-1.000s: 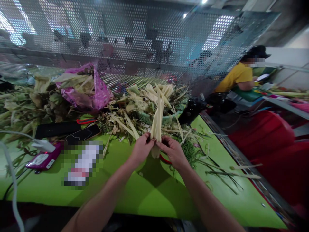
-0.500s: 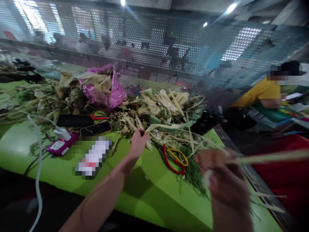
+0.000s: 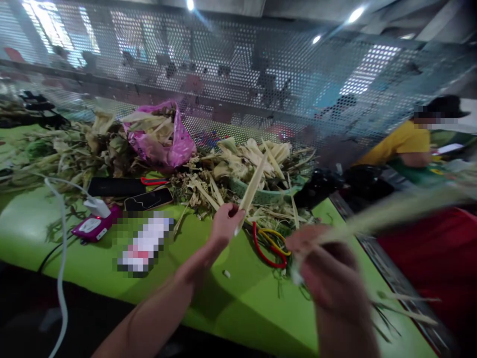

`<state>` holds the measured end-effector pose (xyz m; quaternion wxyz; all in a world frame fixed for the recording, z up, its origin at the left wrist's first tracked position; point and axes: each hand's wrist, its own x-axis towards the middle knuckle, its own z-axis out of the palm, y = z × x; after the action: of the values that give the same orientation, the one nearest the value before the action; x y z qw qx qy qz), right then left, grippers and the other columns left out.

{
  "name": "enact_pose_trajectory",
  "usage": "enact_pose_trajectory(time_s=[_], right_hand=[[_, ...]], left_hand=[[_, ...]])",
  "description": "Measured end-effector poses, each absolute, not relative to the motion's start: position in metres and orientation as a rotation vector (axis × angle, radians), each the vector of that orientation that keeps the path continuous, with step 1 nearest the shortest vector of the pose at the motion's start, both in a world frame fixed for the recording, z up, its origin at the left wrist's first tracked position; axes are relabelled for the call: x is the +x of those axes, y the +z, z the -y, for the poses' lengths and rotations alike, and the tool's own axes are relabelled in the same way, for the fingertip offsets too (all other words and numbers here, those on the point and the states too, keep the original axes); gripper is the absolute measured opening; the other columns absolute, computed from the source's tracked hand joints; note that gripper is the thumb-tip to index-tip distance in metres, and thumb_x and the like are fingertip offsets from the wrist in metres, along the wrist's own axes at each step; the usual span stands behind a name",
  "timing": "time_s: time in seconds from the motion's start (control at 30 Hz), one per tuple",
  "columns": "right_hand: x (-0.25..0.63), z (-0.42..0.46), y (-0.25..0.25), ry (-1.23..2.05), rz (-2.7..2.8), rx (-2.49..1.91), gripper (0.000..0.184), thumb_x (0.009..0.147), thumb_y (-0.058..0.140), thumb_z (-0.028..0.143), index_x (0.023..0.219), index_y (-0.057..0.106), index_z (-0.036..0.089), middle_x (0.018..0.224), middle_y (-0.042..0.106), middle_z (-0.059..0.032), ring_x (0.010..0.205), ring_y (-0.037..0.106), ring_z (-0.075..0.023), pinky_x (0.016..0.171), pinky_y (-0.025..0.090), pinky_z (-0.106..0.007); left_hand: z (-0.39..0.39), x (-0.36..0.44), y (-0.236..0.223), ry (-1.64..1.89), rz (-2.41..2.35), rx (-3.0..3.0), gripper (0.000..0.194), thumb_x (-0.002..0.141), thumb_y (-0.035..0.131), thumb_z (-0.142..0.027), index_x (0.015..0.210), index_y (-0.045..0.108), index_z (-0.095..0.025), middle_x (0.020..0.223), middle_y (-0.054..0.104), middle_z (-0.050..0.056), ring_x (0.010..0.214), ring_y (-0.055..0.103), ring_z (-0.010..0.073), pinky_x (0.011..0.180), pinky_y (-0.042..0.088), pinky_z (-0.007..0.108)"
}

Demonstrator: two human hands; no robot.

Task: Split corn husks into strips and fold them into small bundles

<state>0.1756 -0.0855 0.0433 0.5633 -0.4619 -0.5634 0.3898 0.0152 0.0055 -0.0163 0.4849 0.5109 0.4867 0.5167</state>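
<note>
My left hand (image 3: 225, 223) pinches the lower end of a pale dried corn husk strip (image 3: 254, 186), which stands up from the fingers at a slant. On the right, my right hand (image 3: 330, 268), blurred by motion, is closed round a long pale length of husk (image 3: 387, 211) that trails off to the right edge. Whether that length is twisted or braided is too smeared to tell. Scissors (image 3: 269, 263) with red and yellow handles lie on the table between my hands. Behind them a green basket (image 3: 253, 194) holds a heap of dry husks (image 3: 238, 161).
A pink plastic bag (image 3: 182, 146) of husks stands at the back. To the left are a phone (image 3: 149, 199), a black case (image 3: 115, 187), a purple power strip (image 3: 96, 226) and a white cable (image 3: 61, 278). A person in a yellow shirt (image 3: 410, 139) sits beyond the table's right edge.
The husk strip in my left hand has swung upright, and that hand has shifted slightly right. My right hand has moved a little left, and its husk length now slants upward.
</note>
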Motion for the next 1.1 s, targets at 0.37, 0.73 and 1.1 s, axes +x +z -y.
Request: enact_pose_trajectory(time_s=[0.37, 0.73, 1.1], right_hand=[[0.152, 0.048, 0.001, 0.882, 1.282, -1.297, 0.026, 0.075, 0.069, 0.04, 0.09, 0.066, 0.019, 0.083, 0.068, -0.0044, 0.075, 0.06, -0.0192, 0.07, 0.048, -0.031], [0.159, 0.044, -0.003, 0.593, 1.469, -1.412, 0.02, 0.078, 0.065, 0.036, 0.085, 0.055, 0.021, 0.077, 0.062, -0.0027, 0.069, 0.058, -0.0178, 0.064, 0.046, -0.03], [0.166, 0.043, 0.0, 0.737, 1.407, -1.425, 0.036, 0.07, 0.072, 0.04, 0.097, 0.059, 0.019, 0.079, 0.065, -0.0033, 0.071, 0.059, -0.0194, 0.066, 0.048, -0.031]], left_hand=[[0.007, 0.026, -0.015, 1.218, -1.073, 1.397, 0.009, 0.076, 0.056, -0.023, 0.071, 0.059, -0.016, 0.072, 0.058, 0.002, 0.069, 0.053, 0.014, 0.068, 0.04, 0.027], [0.005, 0.022, -0.014, 1.139, -1.034, 1.625, 0.021, 0.081, 0.047, -0.018, 0.06, 0.053, -0.018, 0.077, 0.058, 0.004, 0.081, 0.054, 0.0169, 0.078, 0.041, 0.028], [0.006, 0.017, -0.013, 1.102, -0.954, 1.824, 0.01, 0.083, 0.049, -0.018, 0.082, 0.059, -0.018, 0.083, 0.062, 0.004, 0.077, 0.055, 0.0165, 0.073, 0.043, 0.028]])
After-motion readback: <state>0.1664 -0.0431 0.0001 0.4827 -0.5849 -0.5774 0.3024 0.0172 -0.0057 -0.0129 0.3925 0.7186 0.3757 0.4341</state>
